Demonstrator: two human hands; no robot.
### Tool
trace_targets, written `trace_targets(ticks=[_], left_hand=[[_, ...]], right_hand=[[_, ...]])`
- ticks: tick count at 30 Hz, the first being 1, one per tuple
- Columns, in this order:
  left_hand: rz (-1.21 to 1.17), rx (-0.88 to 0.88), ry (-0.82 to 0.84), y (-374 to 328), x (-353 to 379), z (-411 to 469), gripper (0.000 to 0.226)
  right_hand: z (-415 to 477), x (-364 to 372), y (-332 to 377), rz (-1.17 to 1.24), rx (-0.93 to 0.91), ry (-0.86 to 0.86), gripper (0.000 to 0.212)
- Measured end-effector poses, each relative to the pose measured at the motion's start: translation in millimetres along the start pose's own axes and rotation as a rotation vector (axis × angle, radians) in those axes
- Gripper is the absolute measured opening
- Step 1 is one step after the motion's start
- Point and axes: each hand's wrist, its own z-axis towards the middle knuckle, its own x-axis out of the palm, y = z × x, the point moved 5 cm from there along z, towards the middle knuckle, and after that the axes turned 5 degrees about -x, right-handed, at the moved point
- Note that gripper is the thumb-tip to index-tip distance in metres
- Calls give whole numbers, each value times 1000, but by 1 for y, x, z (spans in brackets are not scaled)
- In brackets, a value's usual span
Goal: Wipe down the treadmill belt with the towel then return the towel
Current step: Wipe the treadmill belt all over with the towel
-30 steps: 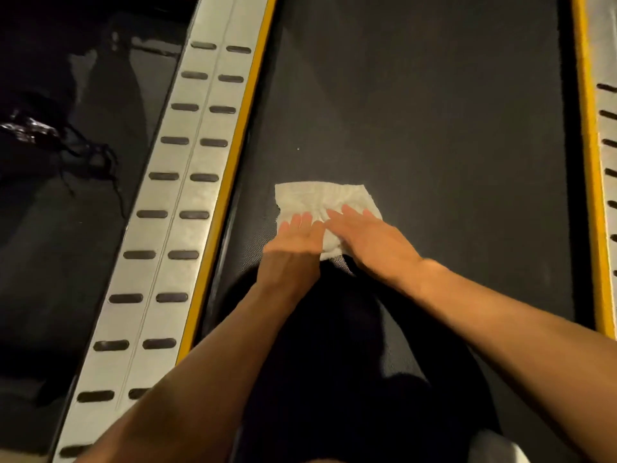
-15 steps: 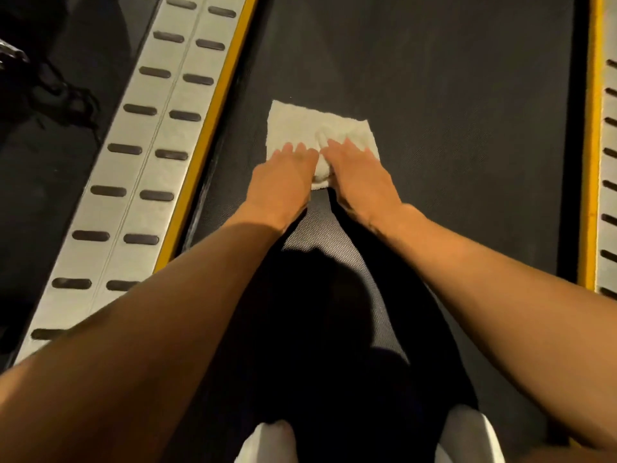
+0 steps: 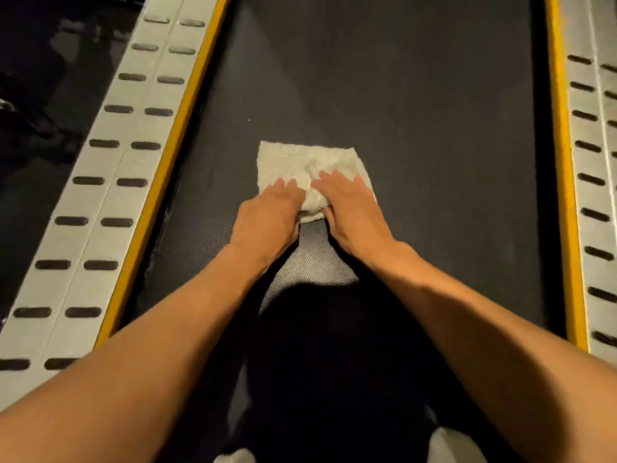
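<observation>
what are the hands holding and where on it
Both hands, left and right, press flat on the near edge of the folded white cloth towel; no closed grip.

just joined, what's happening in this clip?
A person is wiping a treadmill belt with a small white towel. Both hands are flat on the near half of the towel, left hand and right hand side by side, palms down, pressing it onto the belt rather than gripping it. The towel sits left of the belt's centre, nearer the left side rail than the right side rail. The wipe is under way; the towel is not yet returned.
</observation>
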Motion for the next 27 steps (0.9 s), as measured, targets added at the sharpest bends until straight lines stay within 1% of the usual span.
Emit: trace_targets(ticks=[3, 4, 7, 10, 12, 15, 18, 20, 23, 25, 27], left_hand=[[37, 144, -10, -9, 8, -34, 20], [46, 165, -5, -11, 10, -37, 21], [15, 103, 50, -9, 5, -11, 21], [61, 36, 72, -7, 0, 22, 23], [50, 38, 60, -12, -1, 22, 22], [-27, 68, 45, -28, 7, -10, 20], [-93, 117, 35, -39, 13, -35, 27], [-76, 87, 29, -38, 12, -28, 30], [-49, 3, 55, -39, 8, 3, 29], [-37, 8, 84, -44, 6, 15, 25], [-19, 51, 104, -50, 9, 10, 21]], right_hand=[[-39, 7, -2, 62, -13, -57, 49], [-45, 7, -4, 69, -20, -62, 49], [-28, 5, -15, 39, -2, -87, 48], [-1, -1, -26, 41, 29, -89, 47], [-3, -5, -30, 45, 21, -88, 47], [-36, -4, -27, 45, 3, -118, 45], [-58, -3, -28, 52, -3, -73, 45], [-49, -7, -36, 21, -7, -40, 43], [-26, -17, -44, 0, 16, -73, 44], [-25, -20, -45, 7, 48, -91, 45], [-39, -20, -44, 1, 55, -97, 46]])
